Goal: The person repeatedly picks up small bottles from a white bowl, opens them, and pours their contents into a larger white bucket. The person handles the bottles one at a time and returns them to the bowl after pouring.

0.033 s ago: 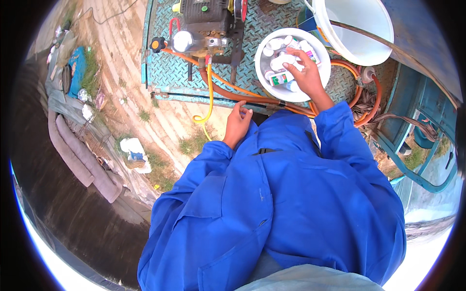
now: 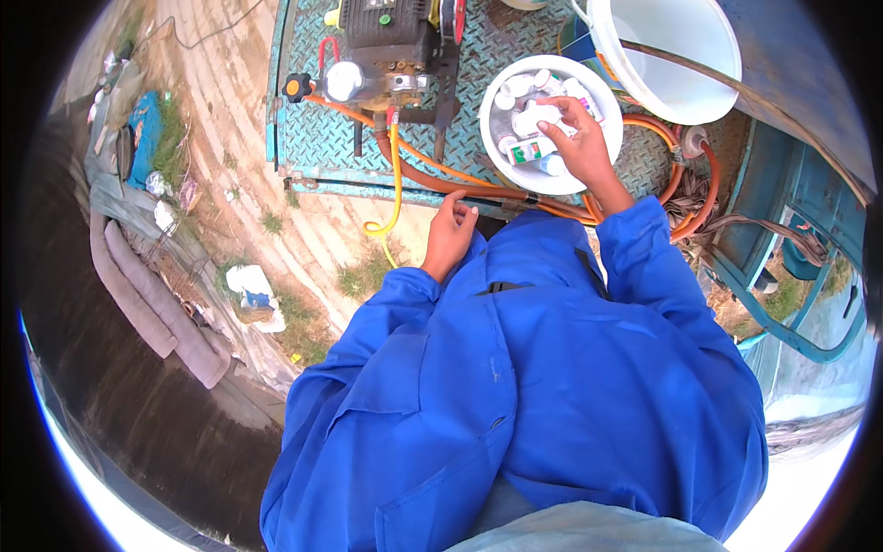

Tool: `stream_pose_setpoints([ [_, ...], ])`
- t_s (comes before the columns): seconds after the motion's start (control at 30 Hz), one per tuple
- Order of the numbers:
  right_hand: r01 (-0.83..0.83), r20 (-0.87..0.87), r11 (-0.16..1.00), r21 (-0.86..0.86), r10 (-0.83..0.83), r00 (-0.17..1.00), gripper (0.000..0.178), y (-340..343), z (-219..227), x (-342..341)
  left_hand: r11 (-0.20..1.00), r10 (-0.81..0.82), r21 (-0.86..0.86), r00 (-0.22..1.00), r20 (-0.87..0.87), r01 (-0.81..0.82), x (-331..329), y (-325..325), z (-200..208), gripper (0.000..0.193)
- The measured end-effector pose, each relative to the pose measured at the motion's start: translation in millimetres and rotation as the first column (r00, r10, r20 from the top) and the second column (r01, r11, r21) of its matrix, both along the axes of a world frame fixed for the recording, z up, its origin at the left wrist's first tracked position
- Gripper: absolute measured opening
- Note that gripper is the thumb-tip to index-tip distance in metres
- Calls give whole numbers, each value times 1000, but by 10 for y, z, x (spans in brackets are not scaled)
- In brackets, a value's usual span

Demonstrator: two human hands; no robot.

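A round white tub (image 2: 614, 115) stands on the deck. In it lie several white plastic bottles and a small box with a green and white label (image 2: 528, 151). Over the tub is my right hand (image 2: 589, 152), its thumb and fingers closed on a white bottle (image 2: 533, 119) among the others. My left hand (image 2: 448, 237) hangs by the deck's near edge, close to an orange hose (image 2: 487, 191). Its fingers are loosely bent and somewhat apart, with nothing seen in them.
The turquoise tread-plate deck (image 2: 322, 147) carries a motor pump (image 2: 386, 46) at its left. A yellow hose (image 2: 397, 170) droops over the edge. Beyond the tub a large white bucket (image 2: 667, 60) leans. A turquoise metal frame (image 2: 782, 327) stands right; rolled fabric (image 2: 161, 304) lies left on the ground.
The whole view has shifted very slightly. The right hand stays on the white bottle in the tub, and the left hand has not visibly moved.
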State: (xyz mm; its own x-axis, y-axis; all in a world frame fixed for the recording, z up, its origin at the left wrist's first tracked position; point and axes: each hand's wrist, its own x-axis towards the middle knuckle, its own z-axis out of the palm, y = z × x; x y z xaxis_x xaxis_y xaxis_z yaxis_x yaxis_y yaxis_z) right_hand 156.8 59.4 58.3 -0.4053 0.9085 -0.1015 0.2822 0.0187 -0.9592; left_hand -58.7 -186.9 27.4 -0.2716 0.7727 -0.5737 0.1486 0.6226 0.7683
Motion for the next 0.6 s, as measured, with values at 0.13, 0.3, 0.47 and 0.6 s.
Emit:
stream_pose_setpoints([
  [0.13, -51, 56, 998, 31, 49, 997, 39, -55, 237, 185, 998, -37, 52, 999, 37, 35, 86, 245, 118, 55],
  [0.3, 17, -94, 998, -56, -22, 995, 38, -143, 300, 299, 993, -104, 70, 992, 69, 99, 154, 462, 298, 52],
  [0.47, 44, -221, 979, -200, -89, 971, 40, -208, 382, 435, 991, -114, 77, 992, 60, 110, 217, 533, 365, 51],
  [0.6, 44, -226, 988, -151, -77, 971, 41, -123, 535, 514, 992, -113, 56, 991, 65, 110, 244, 555, 347, 51],
])
